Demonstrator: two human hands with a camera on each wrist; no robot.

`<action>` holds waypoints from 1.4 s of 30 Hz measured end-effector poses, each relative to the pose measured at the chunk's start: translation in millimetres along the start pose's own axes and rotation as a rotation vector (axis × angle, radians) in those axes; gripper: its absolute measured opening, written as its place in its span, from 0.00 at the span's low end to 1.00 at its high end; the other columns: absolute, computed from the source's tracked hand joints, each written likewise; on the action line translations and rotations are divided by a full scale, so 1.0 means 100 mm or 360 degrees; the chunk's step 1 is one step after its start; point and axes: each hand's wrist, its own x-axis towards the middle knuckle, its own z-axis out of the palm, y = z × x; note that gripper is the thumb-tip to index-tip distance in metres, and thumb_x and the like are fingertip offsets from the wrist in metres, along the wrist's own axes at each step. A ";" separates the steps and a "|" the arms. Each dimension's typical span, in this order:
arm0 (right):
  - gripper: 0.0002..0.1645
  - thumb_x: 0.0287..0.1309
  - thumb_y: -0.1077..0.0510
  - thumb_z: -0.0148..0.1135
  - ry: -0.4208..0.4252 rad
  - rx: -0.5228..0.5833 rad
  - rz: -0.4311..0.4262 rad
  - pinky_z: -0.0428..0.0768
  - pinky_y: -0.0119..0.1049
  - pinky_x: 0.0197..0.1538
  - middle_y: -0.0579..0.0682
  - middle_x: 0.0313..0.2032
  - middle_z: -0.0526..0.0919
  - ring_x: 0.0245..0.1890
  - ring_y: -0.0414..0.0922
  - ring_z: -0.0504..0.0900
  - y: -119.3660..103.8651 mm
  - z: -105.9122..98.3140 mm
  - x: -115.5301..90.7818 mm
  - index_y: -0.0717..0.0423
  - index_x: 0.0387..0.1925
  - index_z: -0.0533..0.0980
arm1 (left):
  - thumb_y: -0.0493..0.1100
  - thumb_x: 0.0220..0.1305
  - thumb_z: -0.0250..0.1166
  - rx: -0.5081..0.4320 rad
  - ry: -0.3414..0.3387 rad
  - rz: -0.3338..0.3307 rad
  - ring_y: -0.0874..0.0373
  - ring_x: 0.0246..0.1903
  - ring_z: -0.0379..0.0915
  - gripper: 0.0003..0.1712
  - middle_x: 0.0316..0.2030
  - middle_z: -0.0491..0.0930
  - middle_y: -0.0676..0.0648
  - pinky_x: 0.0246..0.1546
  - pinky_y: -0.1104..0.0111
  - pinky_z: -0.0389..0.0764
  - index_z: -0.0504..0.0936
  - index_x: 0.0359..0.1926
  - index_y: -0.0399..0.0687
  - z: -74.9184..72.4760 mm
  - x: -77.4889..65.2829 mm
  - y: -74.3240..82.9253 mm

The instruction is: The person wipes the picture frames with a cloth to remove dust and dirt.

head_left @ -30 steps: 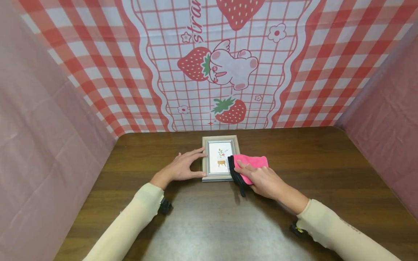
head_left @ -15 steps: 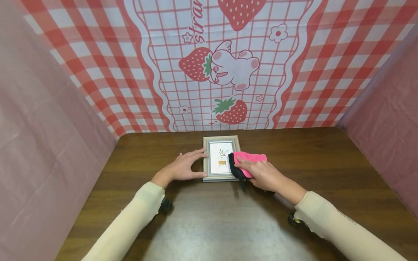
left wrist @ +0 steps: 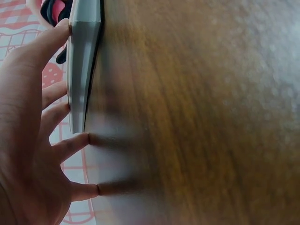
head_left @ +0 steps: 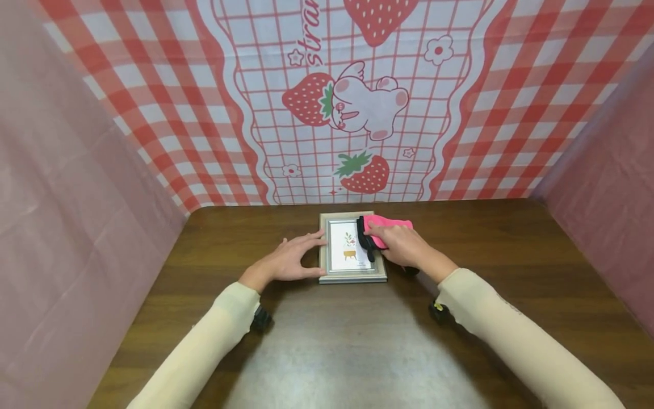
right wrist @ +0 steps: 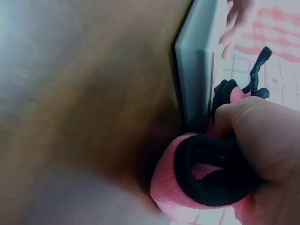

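A picture frame (head_left: 352,279) with a light border lies flat on the table, showing a potted plant print. My left hand (head_left: 290,259) rests at its left edge, thumb and some fingertips touching the border. In the left wrist view, the other fingertips of the left hand (left wrist: 35,154) reach down to the table. My right hand (head_left: 407,247) grips a folded pink cloth (head_left: 390,223) with black edging and presses it on the frame's upper right part. The right wrist view shows the cloth (right wrist: 166,187) bunched in a loop under the right hand (right wrist: 269,140), beside the frame's side (right wrist: 194,75).
The brown wooden table (head_left: 327,346) extends around the frame. Behind it hangs a red and white checked cloth backdrop (head_left: 204,113) with strawberry prints. Pink fabric walls (head_left: 66,187) stand on both sides.
My right hand has moved the pink cloth from the frame's lower right up toward its upper right corner. The left hand keeps its place at the left edge.
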 end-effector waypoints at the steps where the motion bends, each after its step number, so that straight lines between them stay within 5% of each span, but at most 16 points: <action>1: 0.33 0.69 0.60 0.77 -0.0001 0.0009 0.0010 0.90 0.62 0.60 0.58 0.71 0.87 0.53 0.53 0.91 0.03 0.00 0.04 0.47 0.73 0.83 | 0.69 0.74 0.70 -0.0001 -0.0002 0.0001 0.40 0.92 0.50 0.48 0.93 0.52 0.52 0.83 0.18 0.46 0.69 0.86 0.57 0.00 0.00 0.00; 5: 0.33 0.67 0.60 0.77 0.0019 -0.0019 0.0015 0.89 0.62 0.61 0.58 0.66 0.90 0.52 0.52 0.90 0.20 0.06 0.19 0.47 0.72 0.83 | 0.69 0.74 0.70 -0.0003 -0.0009 0.0011 0.39 0.92 0.50 0.48 0.93 0.51 0.53 0.83 0.18 0.45 0.69 0.87 0.58 0.00 0.02 0.01; 12: 0.30 0.71 0.63 0.73 -0.0036 0.0062 0.0127 0.85 0.65 0.70 0.62 0.67 0.89 0.60 0.58 0.89 -0.09 -0.32 0.15 0.54 0.72 0.82 | 0.69 0.74 0.70 -0.0008 -0.0013 0.0022 0.40 0.92 0.50 0.49 0.93 0.51 0.53 0.83 0.19 0.45 0.69 0.87 0.58 0.01 0.04 0.01; 32: 0.33 0.73 0.64 0.72 -0.0113 0.0050 0.0116 0.79 0.65 0.78 0.64 0.80 0.77 0.75 0.64 0.83 -0.23 -0.32 0.06 0.57 0.76 0.79 | 0.69 0.74 0.71 -0.0022 -0.0007 0.0011 0.37 0.92 0.49 0.48 0.93 0.51 0.53 0.83 0.18 0.44 0.69 0.87 0.58 0.00 0.01 0.01; 42: 0.34 0.69 0.66 0.75 -0.0056 -0.0025 0.0007 0.85 0.62 0.72 0.65 0.77 0.80 0.70 0.63 0.88 -0.37 -0.27 -0.15 0.59 0.74 0.81 | 0.69 0.74 0.71 -0.0010 0.0005 0.0010 0.37 0.91 0.50 0.48 0.93 0.51 0.53 0.82 0.17 0.44 0.69 0.87 0.58 0.00 -0.02 -0.02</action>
